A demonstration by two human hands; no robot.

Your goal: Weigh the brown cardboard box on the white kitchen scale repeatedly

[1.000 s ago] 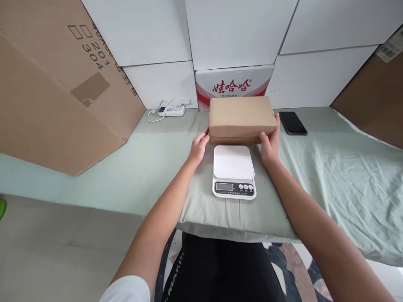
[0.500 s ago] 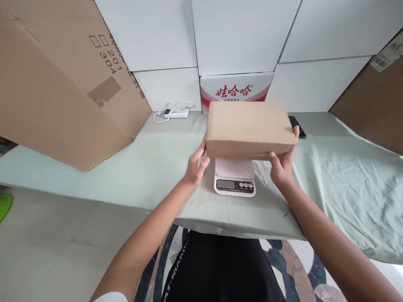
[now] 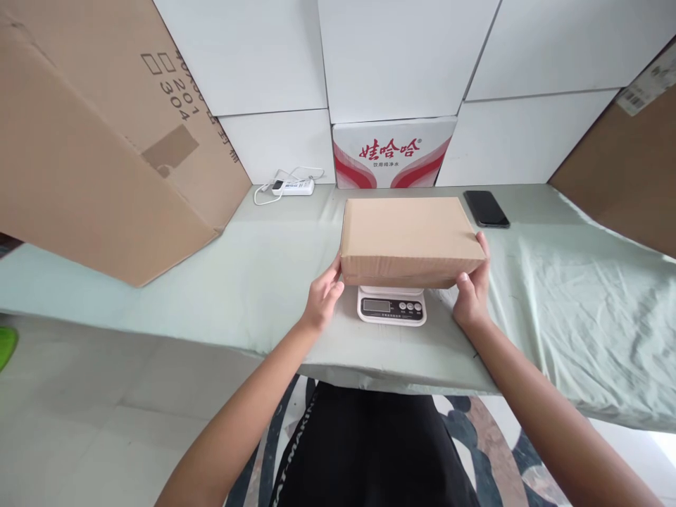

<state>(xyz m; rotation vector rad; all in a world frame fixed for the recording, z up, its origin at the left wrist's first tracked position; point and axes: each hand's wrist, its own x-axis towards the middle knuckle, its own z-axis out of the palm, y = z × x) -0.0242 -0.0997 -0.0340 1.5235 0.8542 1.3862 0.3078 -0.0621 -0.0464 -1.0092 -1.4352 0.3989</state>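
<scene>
A brown cardboard box (image 3: 409, 229) sits over the platform of a white kitchen scale (image 3: 391, 317); whether it rests on the platform or is just above it I cannot tell. My left hand (image 3: 322, 297) grips the box's left end, thumb at the near lower corner. At the right end, my right hand (image 3: 472, 289) holds the box with the thumb on the front face and fingers along the side. Only the front panel of the scale shows, with a dark display and several round buttons; the box hides the rest.
Behind the box stands a white-and-red printed carton (image 3: 393, 156) against white panels. A black phone (image 3: 486, 209) lies back right, a white power strip with a cable (image 3: 293, 187) back left. Large cardboard boxes flank the cloth-covered table (image 3: 222, 303) at left (image 3: 105, 176) and right (image 3: 628, 169).
Both hands have brought the box lower and nearer, over more of the scale. The phone and the printed carton behind it now show more fully.
</scene>
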